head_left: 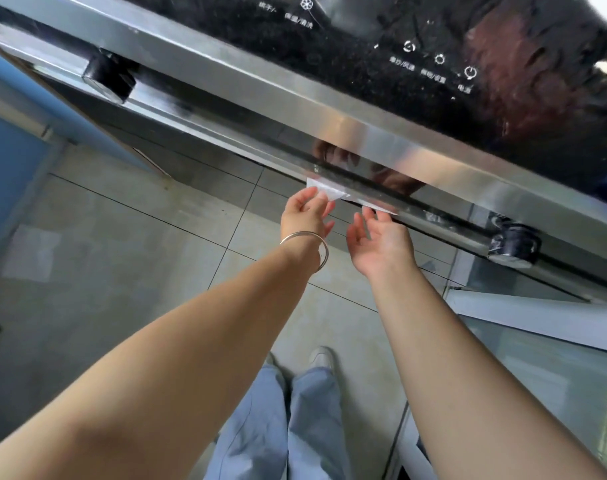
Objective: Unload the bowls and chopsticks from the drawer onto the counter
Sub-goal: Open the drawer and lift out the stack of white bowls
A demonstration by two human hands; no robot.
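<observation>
No bowls or chopsticks are in view, and no open drawer shows. A steel appliance front (260, 109) runs diagonally across the view. Both arms reach up to its lower edge. My left hand (307, 216), with a silver bangle on the wrist, has thumb and fingertips pinched on the corner of a white label (317, 187) stuck under that edge. My right hand (378, 240) is palm up with fingers spread, its fingertips touching the lower edge just right of the label, holding nothing.
A black glass top (364, 36) with touch symbols lies above the steel front. Two black knobs (110, 77) (515, 244) stick out of the front. A glass panel (537, 358) stands at the right, a blue cabinet (4, 150) at the left. Grey floor tiles (122, 254) lie below.
</observation>
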